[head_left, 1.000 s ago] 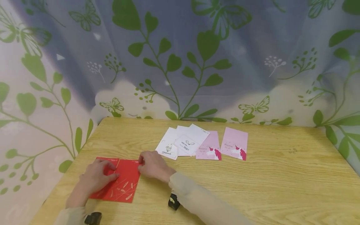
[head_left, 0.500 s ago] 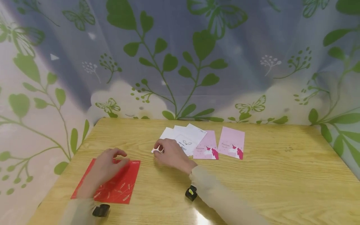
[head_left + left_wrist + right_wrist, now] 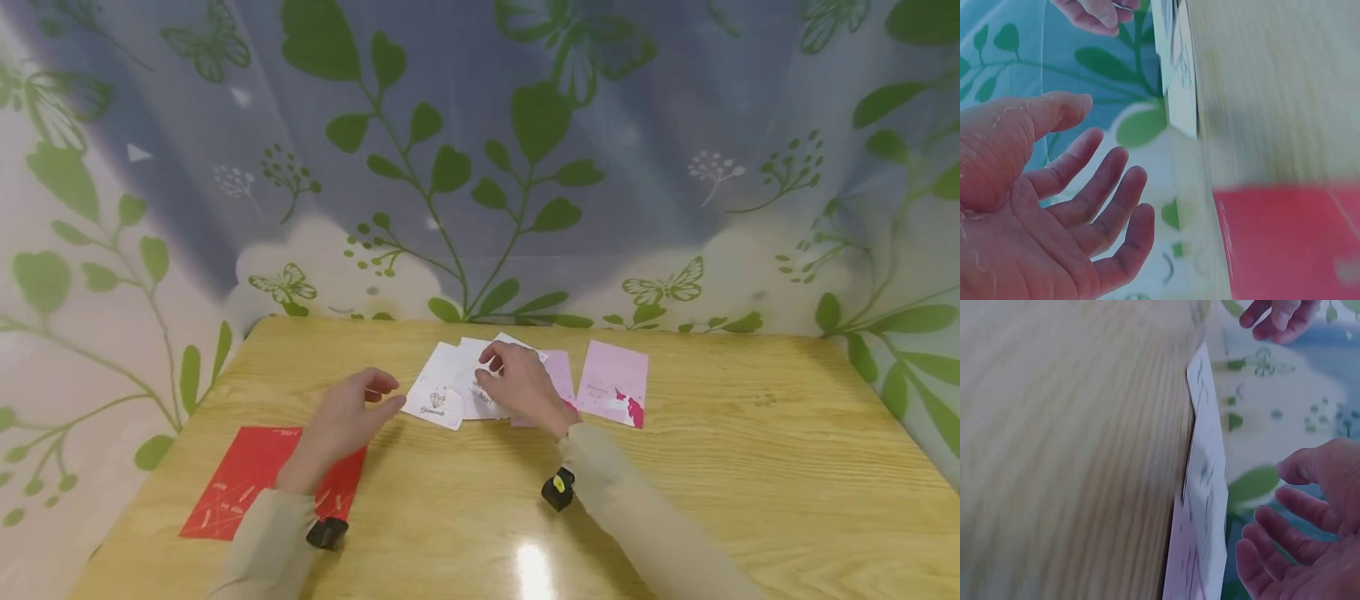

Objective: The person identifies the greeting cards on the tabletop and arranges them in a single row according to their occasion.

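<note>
Watching remotely, I see red feather-print cards [image 3: 247, 467] left of the diamond card [image 3: 435, 387]. The left hand [image 3: 351, 417] has left them for that card's near-left side, fingers apart, empty. The right hand [image 3: 525, 387], also empty with fingers apart, has shifted rightward above the white cards [image 3: 471, 360] beside it; work seems to be passing from red to white. Pink unicorn cards [image 3: 611, 379] lie farther right on the wood-grain tabletop [image 3: 750, 458]; a leafy butterfly curtain [image 3: 637, 192] hangs behind.
</note>
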`<state>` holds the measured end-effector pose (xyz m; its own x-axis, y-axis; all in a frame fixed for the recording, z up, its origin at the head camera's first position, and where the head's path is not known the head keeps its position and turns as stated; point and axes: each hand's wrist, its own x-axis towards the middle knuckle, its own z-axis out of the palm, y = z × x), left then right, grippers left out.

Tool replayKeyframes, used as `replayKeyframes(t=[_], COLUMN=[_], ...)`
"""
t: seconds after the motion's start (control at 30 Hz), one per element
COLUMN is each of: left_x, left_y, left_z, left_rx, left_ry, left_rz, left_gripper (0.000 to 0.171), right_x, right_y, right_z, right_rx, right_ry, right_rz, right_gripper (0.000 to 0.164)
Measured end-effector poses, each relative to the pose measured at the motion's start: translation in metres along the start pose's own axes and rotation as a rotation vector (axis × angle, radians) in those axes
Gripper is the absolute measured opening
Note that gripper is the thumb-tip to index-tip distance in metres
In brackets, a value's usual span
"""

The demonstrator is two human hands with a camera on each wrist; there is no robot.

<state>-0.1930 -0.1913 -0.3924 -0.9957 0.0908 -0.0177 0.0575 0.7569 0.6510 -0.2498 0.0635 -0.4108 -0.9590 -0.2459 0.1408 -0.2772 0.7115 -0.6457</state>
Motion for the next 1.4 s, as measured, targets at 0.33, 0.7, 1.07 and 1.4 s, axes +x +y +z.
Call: replayKeyframes(t=[0.33,0.7,1.07,1.4], left_x=[0.029,0.054,0.063,0.064], left_y=[0.030,0.053,0.064,0.067], left_z=[0.030,0.058,0.069,0.077], left_rx=[-0.027,0.080,0.259,0.325], left_ry=[-0.025,-0.093,-0.152,-0.115], left_rz=[0.058,0.001,-0.053,-0.092], left_gripper=[0.032,0.043,0.059,0.053], right_x=[0.007,0.017,0.025,0.027], right_y=[0.039,0.054,0.061,0.063], right_z=[-0.024,-0.037,-0.033,-0.030], right_rx=[0.013,-0.004,-0.155,-0.180], right_ry=[0.006,-0.061,-0.122,-0.125], right_rz=[0.155,0.274,0.199,0.198], right_gripper=[0.037,0.054,0.062,0.062])
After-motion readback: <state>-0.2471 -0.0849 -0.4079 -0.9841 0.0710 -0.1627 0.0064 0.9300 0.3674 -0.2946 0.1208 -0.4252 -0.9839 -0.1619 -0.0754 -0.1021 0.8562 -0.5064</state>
